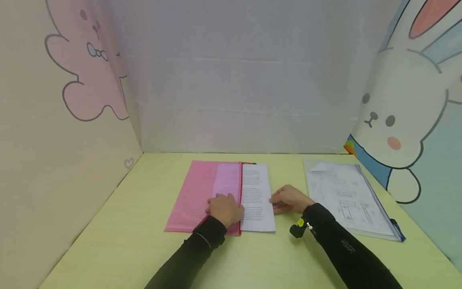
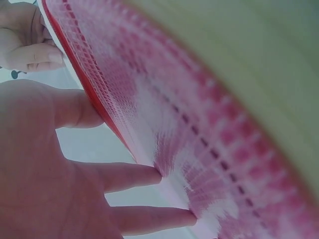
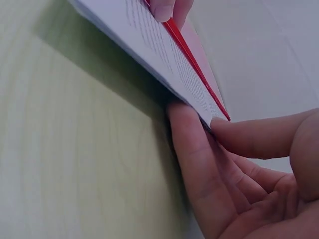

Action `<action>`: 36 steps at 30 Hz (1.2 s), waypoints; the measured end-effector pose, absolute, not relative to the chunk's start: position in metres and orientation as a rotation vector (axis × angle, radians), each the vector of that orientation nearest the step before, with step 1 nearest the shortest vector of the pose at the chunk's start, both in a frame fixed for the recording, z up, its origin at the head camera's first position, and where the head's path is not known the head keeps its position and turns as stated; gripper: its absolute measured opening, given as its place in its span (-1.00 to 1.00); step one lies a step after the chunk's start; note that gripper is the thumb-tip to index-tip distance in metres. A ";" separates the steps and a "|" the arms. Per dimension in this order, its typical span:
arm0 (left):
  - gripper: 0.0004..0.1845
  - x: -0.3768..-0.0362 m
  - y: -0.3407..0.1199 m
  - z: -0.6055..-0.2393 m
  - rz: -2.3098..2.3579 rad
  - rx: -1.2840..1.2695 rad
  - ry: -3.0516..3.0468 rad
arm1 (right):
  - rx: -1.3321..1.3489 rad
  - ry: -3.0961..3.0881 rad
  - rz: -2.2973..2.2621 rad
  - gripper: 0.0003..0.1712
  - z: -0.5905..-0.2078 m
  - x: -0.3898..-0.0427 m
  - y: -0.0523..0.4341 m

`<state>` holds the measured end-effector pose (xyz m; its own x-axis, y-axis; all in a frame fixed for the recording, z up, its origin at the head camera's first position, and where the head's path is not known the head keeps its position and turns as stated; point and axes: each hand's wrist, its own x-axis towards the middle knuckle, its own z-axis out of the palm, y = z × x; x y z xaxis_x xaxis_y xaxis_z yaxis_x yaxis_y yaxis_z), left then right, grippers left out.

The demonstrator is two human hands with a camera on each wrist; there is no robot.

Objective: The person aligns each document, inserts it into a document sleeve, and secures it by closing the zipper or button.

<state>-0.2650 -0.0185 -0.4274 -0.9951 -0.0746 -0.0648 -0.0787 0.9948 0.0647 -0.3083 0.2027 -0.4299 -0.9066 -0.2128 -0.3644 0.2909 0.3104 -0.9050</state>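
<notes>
A pink mesh zipper document bag (image 1: 195,192) lies flat on the table, its red zipper edge (image 1: 240,180) facing right. Printed sheets of paper (image 1: 254,196) lie partly inside it and stick out past that edge. My left hand (image 1: 225,209) rests on the bag with fingers spread and fairly straight, fingertips (image 2: 149,175) pressing the mesh and thumb at the zipper edge. At the right edge of the sheets, my right hand (image 1: 288,199) pinches the paper, thumb (image 3: 254,135) on top and fingers underneath. The paper's right side is lifted off the table in the right wrist view.
On the right of the table lies a clear document bag (image 1: 346,200) with a dark blue zipper and drawing sheets inside. A white curtain (image 1: 231,88) hangs behind the table (image 1: 126,241), and cartoon-printed walls stand on both sides.
</notes>
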 end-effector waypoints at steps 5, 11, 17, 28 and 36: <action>-0.30 -0.266 -0.018 -0.429 0.069 -0.100 3.091 | 0.085 2.179 -1.646 -0.65 -0.431 -0.308 0.200; -0.31 -0.267 -0.017 -0.430 0.073 -0.097 3.107 | 0.057 2.178 -1.659 -0.62 -0.430 -0.308 0.194; -0.30 -0.267 -0.017 -0.430 0.098 -0.102 3.094 | 0.031 2.163 -1.682 -0.67 -0.430 -0.309 0.184; -0.30 -0.265 -0.017 -0.426 0.090 -0.086 3.075 | -0.002 2.168 -1.676 -0.73 -0.429 -0.309 0.167; -0.29 -0.264 -0.018 -0.425 0.105 -0.081 3.062 | -0.001 2.108 -1.702 -0.77 -0.434 -0.310 0.173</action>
<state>-0.2644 -0.0176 -0.4254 -0.9957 -0.0501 -0.0784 -0.0553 0.9963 0.0660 -0.3104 0.1735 -0.4340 -0.9083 -0.2632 -0.3252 0.2624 0.2469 -0.9328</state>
